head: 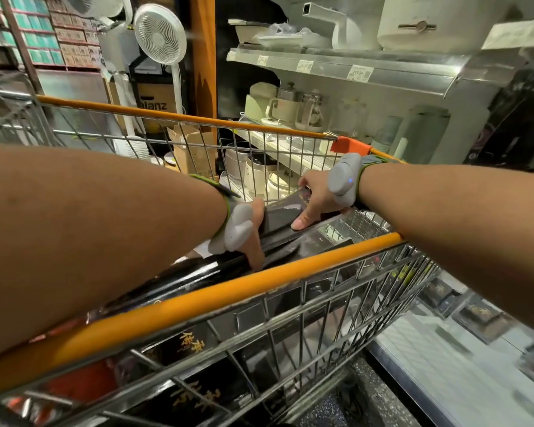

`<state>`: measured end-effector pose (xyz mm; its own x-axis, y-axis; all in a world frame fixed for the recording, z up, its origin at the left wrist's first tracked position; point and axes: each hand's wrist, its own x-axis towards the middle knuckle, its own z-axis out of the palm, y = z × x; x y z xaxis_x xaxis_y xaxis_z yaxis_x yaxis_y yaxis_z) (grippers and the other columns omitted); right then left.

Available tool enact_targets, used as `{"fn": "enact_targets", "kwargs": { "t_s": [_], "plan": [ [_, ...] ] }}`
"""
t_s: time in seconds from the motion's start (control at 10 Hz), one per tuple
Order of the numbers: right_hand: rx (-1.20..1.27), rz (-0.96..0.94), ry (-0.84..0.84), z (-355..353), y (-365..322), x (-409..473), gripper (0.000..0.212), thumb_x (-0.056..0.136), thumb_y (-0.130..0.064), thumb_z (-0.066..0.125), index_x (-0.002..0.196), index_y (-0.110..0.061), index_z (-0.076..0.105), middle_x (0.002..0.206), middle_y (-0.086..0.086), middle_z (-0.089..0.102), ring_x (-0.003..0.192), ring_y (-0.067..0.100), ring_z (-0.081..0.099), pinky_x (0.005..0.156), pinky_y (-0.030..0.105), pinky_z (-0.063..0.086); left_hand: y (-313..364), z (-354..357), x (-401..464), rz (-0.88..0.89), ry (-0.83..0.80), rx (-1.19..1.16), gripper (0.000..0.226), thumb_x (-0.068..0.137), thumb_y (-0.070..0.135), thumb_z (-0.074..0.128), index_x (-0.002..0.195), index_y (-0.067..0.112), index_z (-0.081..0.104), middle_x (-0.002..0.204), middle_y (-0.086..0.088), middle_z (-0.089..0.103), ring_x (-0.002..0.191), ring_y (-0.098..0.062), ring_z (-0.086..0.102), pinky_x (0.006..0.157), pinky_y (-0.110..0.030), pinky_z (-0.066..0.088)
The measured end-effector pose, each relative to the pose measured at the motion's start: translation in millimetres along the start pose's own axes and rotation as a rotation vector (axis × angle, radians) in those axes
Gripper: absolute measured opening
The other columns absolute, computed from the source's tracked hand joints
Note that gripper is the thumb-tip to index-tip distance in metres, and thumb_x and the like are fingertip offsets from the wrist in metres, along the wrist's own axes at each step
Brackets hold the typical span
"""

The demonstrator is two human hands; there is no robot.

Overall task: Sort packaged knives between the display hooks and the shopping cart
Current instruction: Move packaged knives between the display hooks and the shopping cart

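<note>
Both arms reaching into the shopping cart [198,298], left hand [247,232] and right hand [318,195] each clamped on opposite ends of one black packaged knife [279,215]; more dark packages stacked beneath; appliance shelf [336,64] behind

Dim, warm indoor light; wide-angle bending and motion blur smear the edges.

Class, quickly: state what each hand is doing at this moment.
Left hand: grips a black knife package in the cart.
Right hand: grips the same package.
</note>
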<state>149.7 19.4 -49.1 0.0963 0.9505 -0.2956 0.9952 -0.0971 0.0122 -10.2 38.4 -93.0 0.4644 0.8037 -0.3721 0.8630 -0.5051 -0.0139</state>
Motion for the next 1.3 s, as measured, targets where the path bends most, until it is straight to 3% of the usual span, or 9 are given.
{"fn": "enact_targets", "kwargs": {
  "t_s": [0.1, 0.3, 0.4, 0.5, 0.6, 0.8, 1.0, 1.2, 1.3],
  "plan": [
    [0.203, -0.043, 0.066, -0.5, 1.9, 2.3, 0.110, 0.053, -0.045, 0.089, 0.140, -0.006, 0.034, 0.130, 0.011, 0.057, 0.109, 0.027, 0.060, 0.074, 0.033, 0.052, -8.9, -13.9, 4.8, 0.001, 0.084, -0.178, 0.084, 0.061, 0.081, 0.065, 0.112, 0.014, 0.056, 0.105, -0.004, 0.067, 0.093, -0.022, 0.064, 0.084, -0.035, 0.053],
    [0.377, -0.098, 0.298, -5.9, 11.8, 8.9, 0.158, 0.004, -0.078, 0.071, 0.145, -0.024, 0.024, 0.133, 0.000, 0.053, 0.118, 0.023, 0.054, 0.102, 0.038, 0.044, -23.5, -45.3, 8.5, -0.028, 0.212, -0.165, 0.077, 0.060, 0.086, 0.059, 0.104, 0.024, 0.064, 0.097, 0.000, 0.068, 0.091, -0.022, 0.065, 0.090, -0.039, 0.052],
    [0.560, 0.033, 0.251, -5.8, 8.5, 7.9, 0.129, 0.043, -0.058, 0.087, 0.145, -0.015, 0.021, 0.122, 0.010, 0.056, 0.101, 0.028, 0.058, 0.081, 0.033, 0.056, -23.0, -56.0, 2.8, 0.020, 0.304, -0.240, 0.066, 0.067, 0.072, 0.069, 0.106, 0.020, 0.064, 0.094, 0.001, 0.068, 0.087, -0.019, 0.065, 0.079, -0.031, 0.053],
    [0.861, 0.103, -0.008, -5.7, 1.1, -1.3, 0.070, 0.092, -0.044, 0.058, 0.144, -0.008, 0.029, 0.129, 0.014, 0.052, 0.096, 0.033, 0.061, 0.069, 0.032, 0.053, -18.0, -75.6, -12.1, 0.045, 0.462, -0.328, 0.051, 0.074, 0.060, 0.072, 0.098, 0.016, 0.065, 0.087, 0.000, 0.067, 0.077, -0.017, 0.061, 0.061, -0.025, 0.044],
    [1.076, 0.062, -0.014, -10.0, -13.7, -7.4, 0.055, 0.097, -0.060, 0.027, 0.133, -0.020, 0.038, 0.124, 0.014, 0.061, 0.090, 0.037, 0.067, 0.068, 0.037, 0.052, -16.9, -98.5, -27.5, 0.083, 0.614, -0.402, 0.042, 0.075, 0.057, 0.073, 0.075, 0.019, 0.055, 0.071, 0.004, 0.056, 0.059, -0.009, 0.050, 0.049, -0.020, 0.034],
    [1.099, -0.013, 0.542, -52.5, -17.2, -43.6, 0.038, 0.101, -0.019, 0.038, 0.133, 0.000, 0.045, 0.127, 0.025, 0.054, 0.119, 0.043, 0.053, 0.098, 0.050, 0.047, 10.2, -144.1, -73.4, 0.346, 0.881, -0.599, 0.035, 0.072, 0.038, 0.083, 0.087, 0.021, 0.056, 0.073, 0.017, 0.054, 0.072, -0.004, 0.060, 0.049, -0.007, 0.038],
    [1.395, -0.076, 1.051, -142.4, 10.3, -162.3, 0.030, 0.098, -0.040, 0.044, 0.088, -0.017, 0.061, 0.095, 0.015, 0.068, 0.090, 0.038, 0.065, 0.085, 0.050, 0.054, 75.5, -219.2, -146.0, 0.571, 1.168, -0.775, 0.074, 0.055, 0.046, 0.091, 0.110, 0.020, 0.049, 0.089, 0.018, 0.058, 0.082, 0.006, 0.058, 0.056, -0.003, 0.040],
    [0.804, 0.042, 1.495, -199.3, 88.2, -315.6, 0.022, 0.098, -0.011, 0.041, 0.111, -0.005, 0.057, 0.099, 0.012, 0.057, 0.090, 0.032, 0.051, 0.069, 0.023, 0.030, 197.5, -279.8, -240.1, 0.903, 1.318, -0.979, 0.049, 0.079, 0.047, 0.074, 0.109, 0.013, 0.056, 0.086, 0.014, 0.060, 0.069, 0.012, 0.055, 0.059, -0.007, 0.041],
    [0.813, 0.109, 1.613, -179.3, 126.2, -370.1, 0.035, 0.103, -0.024, 0.035, 0.095, -0.004, 0.061, 0.088, 0.008, 0.057, 0.078, 0.023, 0.045, 0.065, 0.024, 0.025, 264.8, -268.2, -262.6, 0.916, 1.278, -1.012, 0.047, 0.088, 0.054, 0.058, 0.103, 0.010, 0.050, 0.088, 0.001, 0.052, 0.078, -0.011, 0.050, 0.068, -0.023, 0.039]
  ]
}}
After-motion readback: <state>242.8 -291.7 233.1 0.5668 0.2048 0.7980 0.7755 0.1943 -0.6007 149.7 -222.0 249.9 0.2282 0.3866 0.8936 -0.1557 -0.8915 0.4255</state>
